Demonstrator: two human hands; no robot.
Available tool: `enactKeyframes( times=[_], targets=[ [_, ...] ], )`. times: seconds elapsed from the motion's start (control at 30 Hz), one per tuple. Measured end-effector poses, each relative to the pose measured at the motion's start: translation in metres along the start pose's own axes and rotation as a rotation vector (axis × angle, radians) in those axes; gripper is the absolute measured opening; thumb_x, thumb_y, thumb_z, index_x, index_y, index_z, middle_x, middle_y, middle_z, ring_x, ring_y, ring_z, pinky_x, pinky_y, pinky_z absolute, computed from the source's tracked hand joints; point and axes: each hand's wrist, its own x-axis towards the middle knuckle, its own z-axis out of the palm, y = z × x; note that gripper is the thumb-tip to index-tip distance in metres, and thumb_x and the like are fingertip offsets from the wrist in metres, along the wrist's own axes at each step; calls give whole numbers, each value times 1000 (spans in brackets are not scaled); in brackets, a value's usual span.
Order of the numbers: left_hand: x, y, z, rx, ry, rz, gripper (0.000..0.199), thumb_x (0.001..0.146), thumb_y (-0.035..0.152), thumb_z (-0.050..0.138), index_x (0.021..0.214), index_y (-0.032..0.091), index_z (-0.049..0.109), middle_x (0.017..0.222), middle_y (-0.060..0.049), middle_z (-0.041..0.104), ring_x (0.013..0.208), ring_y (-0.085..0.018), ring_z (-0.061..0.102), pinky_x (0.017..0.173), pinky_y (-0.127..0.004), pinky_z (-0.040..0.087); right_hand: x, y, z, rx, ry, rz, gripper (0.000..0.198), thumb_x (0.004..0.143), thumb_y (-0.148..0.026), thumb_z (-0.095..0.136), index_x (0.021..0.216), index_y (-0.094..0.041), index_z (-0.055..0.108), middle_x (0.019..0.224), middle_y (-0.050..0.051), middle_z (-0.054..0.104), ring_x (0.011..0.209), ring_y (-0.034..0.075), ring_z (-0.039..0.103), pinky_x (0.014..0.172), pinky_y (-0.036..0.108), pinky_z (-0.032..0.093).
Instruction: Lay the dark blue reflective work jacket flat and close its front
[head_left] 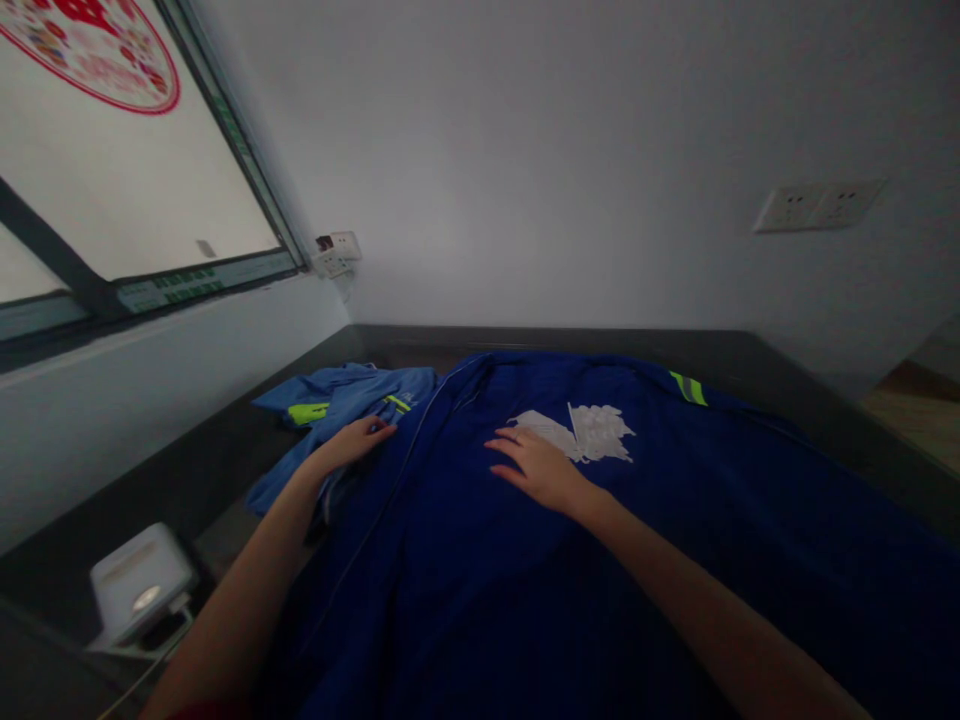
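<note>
A large dark blue garment [465,560] lies spread out in front of me, with a white ship-like print [604,432] and a yellow-green and grey band near its far right edge. My right hand [536,468] is over the garment at the left part of the print, fingers spread and holding nothing. At the garment's left side is my left hand [352,445], its fingers slightly apart, close to the fabric. Beside it, a crumpled lighter blue garment [345,385] with yellow-green strips lies partly behind my left hand and forearm.
The garments lie on a dark tabletop [187,490] against a pale wall. At the lower left sits a white device [142,580] with a cable. A window [150,150] is on the left; wall sockets [817,206] are at right, with others [337,250] in the corner.
</note>
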Motion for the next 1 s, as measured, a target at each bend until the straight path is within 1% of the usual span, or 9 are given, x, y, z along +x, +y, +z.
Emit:
enactKeyframes(
  times=[0.1,0.2,0.27,0.33,0.5,0.6,0.7,0.83,1.0],
  targets=[
    [-4,5,-2,-56,-39,75,58,60,68,60,84,15,64,58,0,55,53,-17,51,47,-25,35,-7,1,41,-76,-105,26,48,90,-40,53,133,-20,52,144,13,43,132,31,38,108,52,30],
    [-3,3,-5,-102,-107,82,55,58,66,62,79,15,62,52,3,49,46,-14,43,45,-24,29,-12,8,59,-85,-110,42,46,92,-40,49,135,-23,50,144,11,43,134,29,36,110,52,25],
    [0,-1,-6,-111,-99,103,52,60,64,62,80,16,62,52,4,51,47,-14,44,47,-23,30,-13,10,59,-83,-97,43,45,92,-40,48,134,-23,50,144,11,44,134,28,36,111,51,26],
    [4,-7,-7,-84,-46,140,48,63,60,59,82,16,63,56,2,55,52,-16,49,50,-24,34,-13,9,57,-85,-90,41,45,93,-40,48,134,-23,51,144,11,44,134,28,36,111,51,25],
    [10,-22,-7,105,185,229,39,75,48,45,80,17,68,72,-5,67,70,-22,59,64,-28,40,-12,7,55,-97,-100,45,45,93,-39,48,134,-22,51,144,10,43,134,29,36,111,51,25],
    [5,-29,-5,163,290,207,39,79,46,43,84,18,70,77,-6,69,73,-23,62,66,-29,41,-12,8,56,-100,-102,43,45,93,-38,48,134,-22,51,144,10,44,134,29,37,110,52,26],
    [1,-31,-1,122,316,191,40,80,47,43,86,18,71,77,-6,70,74,-23,63,67,-29,43,-12,9,56,-96,-97,41,45,93,-38,47,134,-23,51,144,10,44,134,29,37,110,52,26],
    [0,-25,6,76,329,230,44,78,54,48,85,17,69,80,-6,70,75,-23,63,69,-29,45,-12,9,56,-90,-101,45,45,93,-39,46,135,-23,50,144,9,43,135,28,35,111,51,25],
    [1,-17,18,137,311,246,42,77,50,52,101,17,63,69,-1,64,63,-20,59,61,-28,43,-12,8,54,-82,-105,51,45,93,-40,46,135,-23,50,145,10,43,135,27,35,111,51,25]
  ],
)
